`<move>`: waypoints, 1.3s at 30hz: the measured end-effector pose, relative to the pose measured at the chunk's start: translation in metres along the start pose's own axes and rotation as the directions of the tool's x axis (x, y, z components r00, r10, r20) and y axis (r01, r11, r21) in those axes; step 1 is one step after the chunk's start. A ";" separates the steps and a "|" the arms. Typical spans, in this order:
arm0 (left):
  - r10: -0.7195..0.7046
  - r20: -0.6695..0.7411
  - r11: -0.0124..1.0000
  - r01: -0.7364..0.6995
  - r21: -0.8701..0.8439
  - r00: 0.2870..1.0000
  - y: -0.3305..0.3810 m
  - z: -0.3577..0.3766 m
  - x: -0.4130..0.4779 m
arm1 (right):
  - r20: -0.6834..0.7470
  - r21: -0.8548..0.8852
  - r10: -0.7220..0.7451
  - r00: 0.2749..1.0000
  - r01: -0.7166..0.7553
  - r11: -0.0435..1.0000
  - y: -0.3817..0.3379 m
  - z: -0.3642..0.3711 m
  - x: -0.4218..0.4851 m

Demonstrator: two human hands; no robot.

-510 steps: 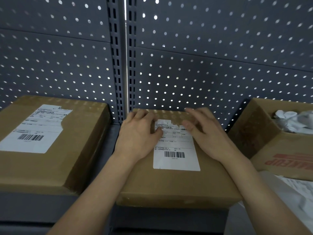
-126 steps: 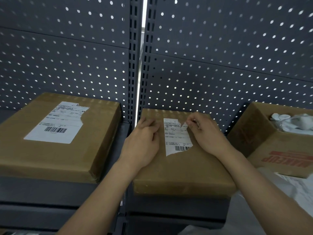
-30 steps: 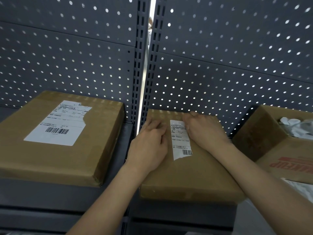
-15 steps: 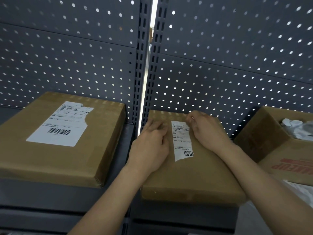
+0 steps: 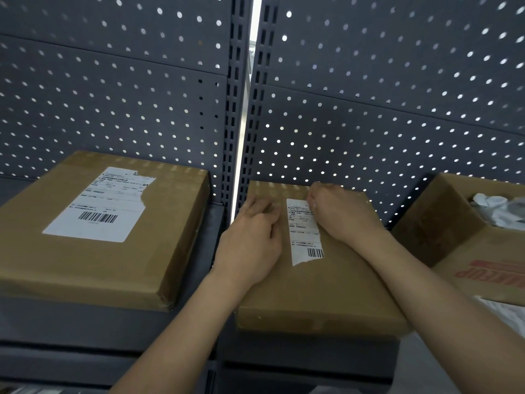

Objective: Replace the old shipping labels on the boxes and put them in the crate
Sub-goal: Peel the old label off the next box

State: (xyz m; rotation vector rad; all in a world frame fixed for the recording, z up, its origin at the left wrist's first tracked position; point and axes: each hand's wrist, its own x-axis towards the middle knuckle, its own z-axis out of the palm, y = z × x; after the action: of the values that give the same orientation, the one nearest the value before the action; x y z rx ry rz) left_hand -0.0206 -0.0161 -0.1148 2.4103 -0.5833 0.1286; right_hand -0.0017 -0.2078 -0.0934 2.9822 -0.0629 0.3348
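A flat brown box [image 5: 318, 291] lies on the grey shelf in front of me. A torn, narrow strip of its old white label [image 5: 304, 231] still sticks to the top, with a barcode at its lower end. My left hand [image 5: 250, 240] lies flat on the box just left of the strip. My right hand [image 5: 341, 214] is curled at the strip's upper right edge and its fingertips pinch that edge. A second, larger brown box [image 5: 93, 223] sits to the left with a white label [image 5: 99, 206] torn at its upper right corner.
An open cardboard box [image 5: 460, 237] with red lettering stands at the right and holds crumpled white paper [image 5: 497, 209]. Grey perforated panels [image 5: 369, 123] form the back wall. White sheets [image 5: 508, 311] lie at the lower right. The shelf's front edge [image 5: 85, 331] runs below the boxes.
Over the past seconds the middle box's label went from whole to a narrow strip. In the last second my right hand shifted slightly at the strip's top edge; my left hand stayed put.
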 end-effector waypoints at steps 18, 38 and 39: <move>-0.001 -0.001 1.000 0.001 -0.007 1.000 0.001 0.000 0.000 | -0.006 0.330 0.009 1.000 -0.007 0.944 0.009 -0.003 -0.009; 0.004 -0.004 1.000 -0.004 -0.021 1.000 0.000 0.001 0.001 | 0.047 0.627 0.039 0.998 -0.060 0.776 0.002 -0.010 -0.015; 0.003 -0.001 1.000 -0.003 -0.025 1.000 0.000 0.001 0.001 | 0.052 0.640 0.062 0.997 -0.081 0.764 0.003 -0.012 -0.016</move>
State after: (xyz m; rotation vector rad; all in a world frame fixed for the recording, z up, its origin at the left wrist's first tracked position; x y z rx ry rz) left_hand -0.0200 -0.0166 -0.1151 2.3851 -0.5841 0.1233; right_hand -0.0197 -0.2087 -0.0853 3.6823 -0.0781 0.3881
